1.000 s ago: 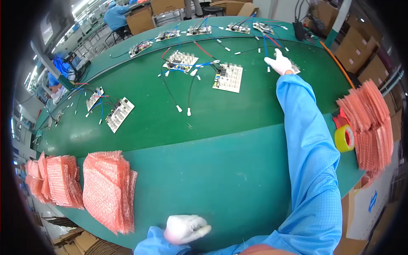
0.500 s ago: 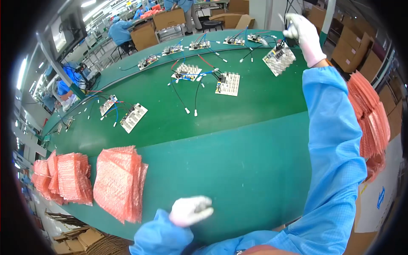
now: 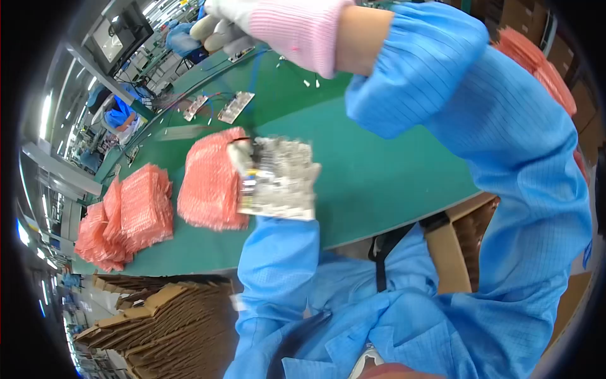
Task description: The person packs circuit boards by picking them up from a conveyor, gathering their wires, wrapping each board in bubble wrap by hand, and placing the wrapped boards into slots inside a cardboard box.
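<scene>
A white circuit board [image 3: 282, 180], blurred by motion, is upright over the bubble bags. My left hand [image 3: 240, 156] grips it from behind, with the thumb at its left edge and fingertips past its right edge. Most of that hand is hidden by the board. Raised at the top of the view, my right hand [image 3: 228, 24] has its gloved fingers curled round wires. A smeared blue wire [image 3: 255, 71] hangs between this hand and the board. Just left of the board lies a stack of pink bubble bags [image 3: 209, 183].
More bubble bags [image 3: 145, 202] lie at the left of the green table [image 3: 385, 183]. Two wired boards [image 3: 236, 107] rest behind them. Folded cardboard [image 3: 177, 322] stands below the table, an open box [image 3: 457, 246] near its front edge. A person [image 3: 180, 39] sits far back.
The board has come from the back right of the table to my left hand. My right hand has swung left and nearer the camera. The view has turned left and down.
</scene>
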Demonstrator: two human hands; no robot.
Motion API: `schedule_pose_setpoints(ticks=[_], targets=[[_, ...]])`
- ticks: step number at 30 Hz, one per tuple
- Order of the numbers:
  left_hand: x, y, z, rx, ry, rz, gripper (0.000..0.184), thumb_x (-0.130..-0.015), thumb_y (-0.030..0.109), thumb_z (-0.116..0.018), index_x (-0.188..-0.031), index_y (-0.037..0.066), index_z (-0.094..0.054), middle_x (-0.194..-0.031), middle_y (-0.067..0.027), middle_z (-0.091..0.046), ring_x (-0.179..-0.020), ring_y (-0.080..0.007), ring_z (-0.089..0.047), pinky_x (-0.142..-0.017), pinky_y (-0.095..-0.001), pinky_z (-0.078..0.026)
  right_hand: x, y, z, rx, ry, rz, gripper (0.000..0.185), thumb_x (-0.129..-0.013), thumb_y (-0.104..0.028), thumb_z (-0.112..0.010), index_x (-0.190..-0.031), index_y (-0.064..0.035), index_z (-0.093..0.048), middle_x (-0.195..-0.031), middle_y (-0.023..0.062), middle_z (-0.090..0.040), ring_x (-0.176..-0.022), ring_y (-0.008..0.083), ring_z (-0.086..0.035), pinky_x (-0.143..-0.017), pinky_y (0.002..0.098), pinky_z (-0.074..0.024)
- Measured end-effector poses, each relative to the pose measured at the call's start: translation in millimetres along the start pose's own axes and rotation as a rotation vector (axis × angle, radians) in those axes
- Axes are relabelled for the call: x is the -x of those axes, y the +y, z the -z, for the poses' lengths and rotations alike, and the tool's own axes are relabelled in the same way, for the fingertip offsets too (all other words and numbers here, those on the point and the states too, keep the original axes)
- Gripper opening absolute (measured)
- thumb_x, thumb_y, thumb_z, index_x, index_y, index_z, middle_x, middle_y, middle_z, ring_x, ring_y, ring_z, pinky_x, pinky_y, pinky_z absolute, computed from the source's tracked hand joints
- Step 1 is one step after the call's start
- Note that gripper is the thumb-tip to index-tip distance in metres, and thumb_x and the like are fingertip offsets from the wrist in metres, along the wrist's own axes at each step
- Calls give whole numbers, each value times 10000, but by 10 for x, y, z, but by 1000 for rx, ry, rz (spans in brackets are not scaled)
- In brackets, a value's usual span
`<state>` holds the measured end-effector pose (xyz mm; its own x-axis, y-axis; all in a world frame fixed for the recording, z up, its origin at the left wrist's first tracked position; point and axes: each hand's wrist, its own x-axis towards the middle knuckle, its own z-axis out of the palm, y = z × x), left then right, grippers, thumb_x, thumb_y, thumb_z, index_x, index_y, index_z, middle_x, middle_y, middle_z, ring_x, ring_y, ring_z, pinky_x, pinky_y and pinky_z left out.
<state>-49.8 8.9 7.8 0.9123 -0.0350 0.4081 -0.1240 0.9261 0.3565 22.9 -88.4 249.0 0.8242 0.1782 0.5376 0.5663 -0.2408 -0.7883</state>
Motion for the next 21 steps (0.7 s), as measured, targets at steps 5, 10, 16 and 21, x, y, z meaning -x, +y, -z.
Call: schedule_pose_setpoints(ticks=[5, 10, 16, 21], targets=[[375, 159, -641, -537, 295, -505, 632, -837, 470, -531, -1321, 85, -401, -1307, -110, -466, -1200, -309, -454, -974, -529, -390, 132, 79, 177, -699, -674, -170, 259, -887, -223, -458, -897, -27, -628, -809, 40, -643, -680, 133, -585, -614, 247, -476], [573, 225, -593, -291, 52, -368, 584, -760, 283, -652, -1248, 25, -461, -1279, -156, -483, -1203, -373, -423, -1058, -599, -229, 409, 619, 926, -665, -687, -195, 223, -892, -233, -508, -919, -34, -604, -704, 25, -593, -629, 113, -565, -565, 234, -455], [412, -93, -232, -65, 256, -77, 592, -706, 208, -686, -1236, 52, -476, -1221, -127, -524, -1188, -403, -416, -1030, -619, -251, 597, 1679, 1868, 237, -888, -433, 191, -860, -243, -542, -901, -63, -592, -791, 81, -628, -628, 175, -598, -525, 293, -490], [238, -444, -268, -218, 312, 109, 596, -747, 203, -666, -1283, 107, -424, -1217, -94, -530, -1141, -335, -489, -987, -596, -342, 472, 2117, 2219, 1046, -419, 420, 402, -862, -286, -565, -1184, -50, -519, -1108, 150, -584, -1020, 323, -550, -846, 380, -458]])
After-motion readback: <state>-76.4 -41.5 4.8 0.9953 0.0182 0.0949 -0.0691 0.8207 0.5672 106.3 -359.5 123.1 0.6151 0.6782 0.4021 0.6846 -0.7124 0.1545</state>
